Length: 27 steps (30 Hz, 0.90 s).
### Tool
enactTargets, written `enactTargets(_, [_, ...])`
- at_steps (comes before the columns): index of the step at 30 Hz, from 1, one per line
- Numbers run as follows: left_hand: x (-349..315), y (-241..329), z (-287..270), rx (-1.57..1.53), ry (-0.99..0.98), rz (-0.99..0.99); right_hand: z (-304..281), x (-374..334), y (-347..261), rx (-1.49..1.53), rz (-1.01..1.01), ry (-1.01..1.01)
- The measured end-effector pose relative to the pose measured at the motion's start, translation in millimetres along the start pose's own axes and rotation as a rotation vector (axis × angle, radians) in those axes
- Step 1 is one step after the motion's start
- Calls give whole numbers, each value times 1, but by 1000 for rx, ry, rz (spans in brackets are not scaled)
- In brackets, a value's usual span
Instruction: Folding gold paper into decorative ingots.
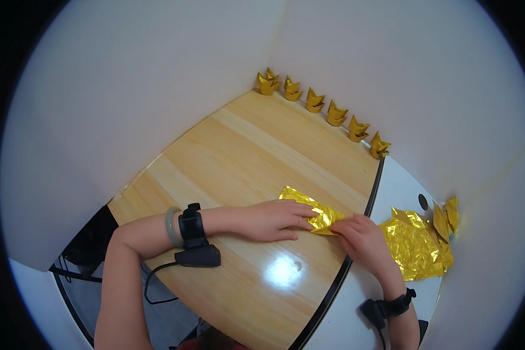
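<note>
A folded strip of shiny gold foil paper (pixel 326 218) lies slantwise on the wood-grain table, close to its right edge. My left hand (pixel 269 220) rests flat across the strip's near left side, its fingers stretched out and pressing on it. At the right end of the foil, my right hand (pixel 363 239) is closed in a pinch on the folded tip. The exact fold under my right fingertips is hidden. To the right of that hand lies a wrinkled pile of gold foil sheets (pixel 413 245).
Several folded gold foil pieces with pointed tops (pixel 315 101) stand in a row along the far wall. The wood-grain tabletop (pixel 227 157) meets a white table (pixel 331 319) at a black edge strip. More folded foil (pixel 449 214) leans by the right wall. White walls enclose the back.
</note>
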<state>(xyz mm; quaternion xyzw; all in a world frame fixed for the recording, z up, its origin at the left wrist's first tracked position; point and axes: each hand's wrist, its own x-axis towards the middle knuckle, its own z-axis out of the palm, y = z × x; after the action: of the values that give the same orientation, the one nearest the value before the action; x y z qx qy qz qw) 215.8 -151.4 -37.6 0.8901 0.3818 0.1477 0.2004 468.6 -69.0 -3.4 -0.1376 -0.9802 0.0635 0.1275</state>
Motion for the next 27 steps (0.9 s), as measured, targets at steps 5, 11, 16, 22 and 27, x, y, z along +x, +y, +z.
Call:
enactTargets(5, [1,24,5,167,25,-71,10,-2,-22,302,170,36])
enactTargets(11, [0,27,16,257,69,-10,19,2,-23,451,510,88])
enactTargets(16, [-3,25,21,340,24,-25,20,-7,-30,-137,59,-121])
enactTargets(22, [-6,25,16,321,-27,-61,8,-21,-34,-109,160,-320])
enactTargets(27, [-8,26,15,275,-26,-73,-14,-22,-9,45,216,-286])
